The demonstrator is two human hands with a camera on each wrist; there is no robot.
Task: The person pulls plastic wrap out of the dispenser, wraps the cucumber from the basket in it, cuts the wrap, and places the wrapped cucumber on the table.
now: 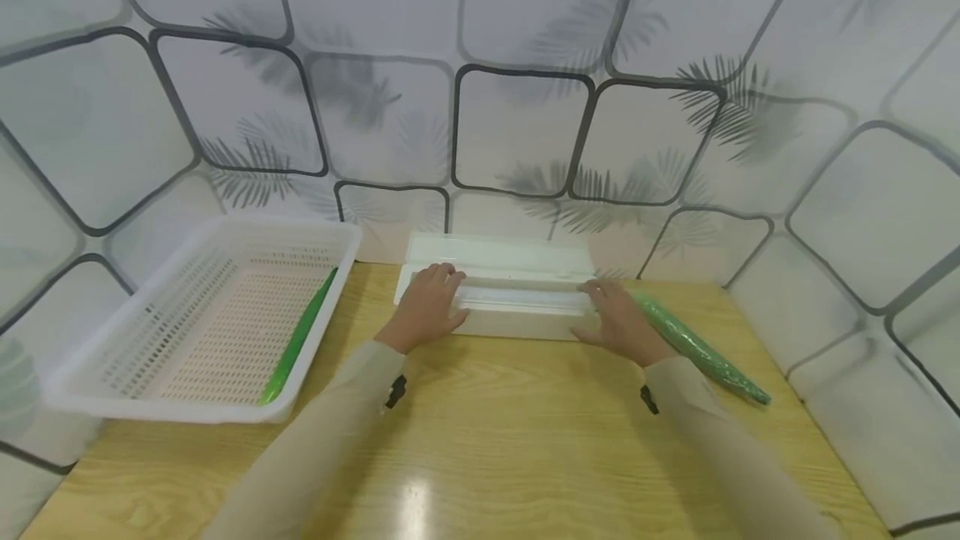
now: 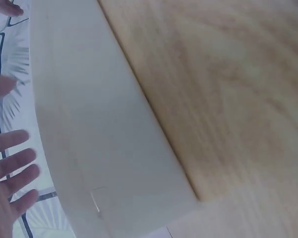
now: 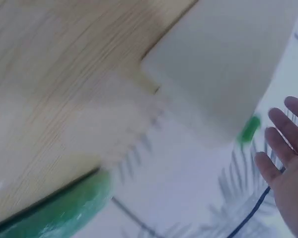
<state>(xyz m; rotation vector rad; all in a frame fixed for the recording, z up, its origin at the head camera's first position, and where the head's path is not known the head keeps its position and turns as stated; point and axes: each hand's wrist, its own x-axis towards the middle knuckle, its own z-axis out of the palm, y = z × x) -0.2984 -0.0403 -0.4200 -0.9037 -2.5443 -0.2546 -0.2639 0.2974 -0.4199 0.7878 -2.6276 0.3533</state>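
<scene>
A long white box (image 1: 525,322) lies against the back wall, its lid (image 1: 498,253) raised behind it. My left hand (image 1: 427,307) is at the box's left end, with fingers over the top and thumb toward the front. At the right end, my right hand (image 1: 618,322) is placed the same way. Both wrist views show the fingers extended and spread, on the left hand (image 2: 7,173) and on the right hand (image 3: 293,163). Whether the fingertips touch the box is hard to tell. Just right of my right hand lies a long, shiny green thing (image 1: 701,350), tapered at its near end.
On the left stands a white slatted plastic basket (image 1: 187,413) with a slim green thing (image 1: 300,340) along its right side. Patterned walls enclose the wooden table (image 1: 480,440) at the back and sides.
</scene>
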